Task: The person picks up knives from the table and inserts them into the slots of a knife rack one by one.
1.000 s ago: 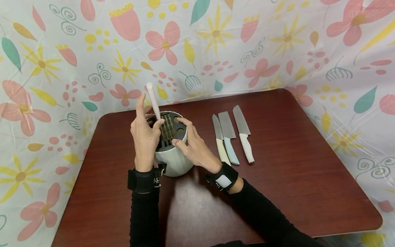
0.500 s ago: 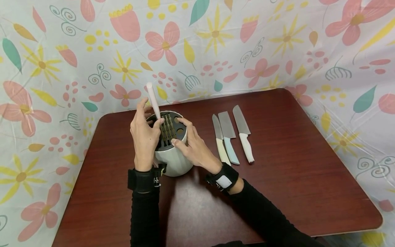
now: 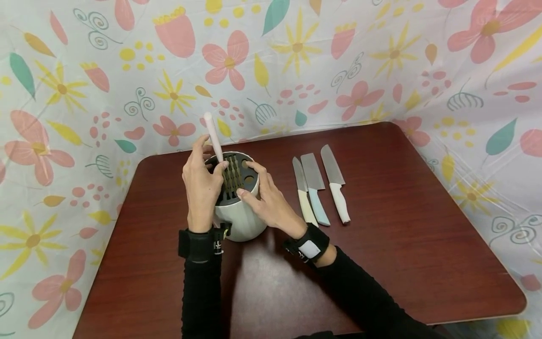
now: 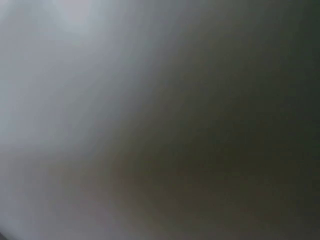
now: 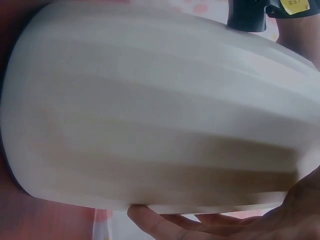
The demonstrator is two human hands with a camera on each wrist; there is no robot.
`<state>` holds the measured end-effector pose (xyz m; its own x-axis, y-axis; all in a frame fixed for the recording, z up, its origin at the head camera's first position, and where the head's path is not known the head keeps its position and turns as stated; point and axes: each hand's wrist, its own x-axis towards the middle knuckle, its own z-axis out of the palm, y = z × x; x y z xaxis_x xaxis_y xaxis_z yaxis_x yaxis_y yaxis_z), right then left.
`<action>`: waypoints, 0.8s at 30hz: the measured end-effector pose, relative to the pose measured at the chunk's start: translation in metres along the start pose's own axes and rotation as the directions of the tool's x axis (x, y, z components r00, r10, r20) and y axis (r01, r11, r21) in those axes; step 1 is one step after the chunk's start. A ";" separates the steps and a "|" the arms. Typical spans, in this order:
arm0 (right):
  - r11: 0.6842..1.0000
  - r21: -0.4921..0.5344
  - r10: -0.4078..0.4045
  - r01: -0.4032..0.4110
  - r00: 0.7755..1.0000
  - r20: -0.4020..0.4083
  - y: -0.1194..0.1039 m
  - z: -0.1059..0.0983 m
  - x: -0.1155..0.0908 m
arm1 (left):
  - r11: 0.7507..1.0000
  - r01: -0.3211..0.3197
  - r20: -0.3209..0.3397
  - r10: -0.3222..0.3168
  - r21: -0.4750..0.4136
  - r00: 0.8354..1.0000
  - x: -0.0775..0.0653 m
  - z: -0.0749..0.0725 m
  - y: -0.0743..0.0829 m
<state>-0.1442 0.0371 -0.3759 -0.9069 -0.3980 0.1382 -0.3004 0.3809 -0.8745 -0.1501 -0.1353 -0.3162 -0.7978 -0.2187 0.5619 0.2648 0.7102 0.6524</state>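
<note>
"Fingers [image 3: 262, 176] of the right hand [image 3: 274, 206] grip the tabletop knife block [image 3: 243, 226] by its rim. Left hand [image 3: 202, 193]?"
"Thumb at the pink handle [image 3: 213, 136]'s base; I can't tell if it grips."
"Any writing?"
"Yellow label [image 5: 296, 6] by the left wrist, too small to read."
"Inside the block?"
"That handle, tilted, in the slotted top."
"Beyond?"
"Cream-handled knife [image 3: 307, 209], blue-handled cleaver [image 3: 314, 175], white-handled knife [image 3: 339, 201], then floral cloth [image 3: 262, 61]."
</note>
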 end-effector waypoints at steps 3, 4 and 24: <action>1.000 -0.004 0.007 -0.007 1.000 -0.007 0.002 -0.003 -0.001 | 1.000 -0.008 0.009 0.008 0.008 1.000 0.002 0.004 0.000; 1.000 -0.005 0.009 -0.009 1.000 -0.009 0.003 -0.003 -0.001 | 1.000 -0.010 0.011 0.010 0.009 1.000 0.002 0.005 0.000; 0.999 -0.043 0.007 -0.007 1.000 -0.002 -0.002 -0.012 -0.002 | 0.997 -0.079 -0.092 0.079 0.001 0.993 0.005 0.004 0.002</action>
<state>-0.1455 0.0474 -0.3687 -0.9096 -0.3938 0.1328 -0.3064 0.4196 -0.8544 -0.1559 -0.1322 -0.3145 -0.7209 -0.2226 0.6563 0.3265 0.7263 0.6049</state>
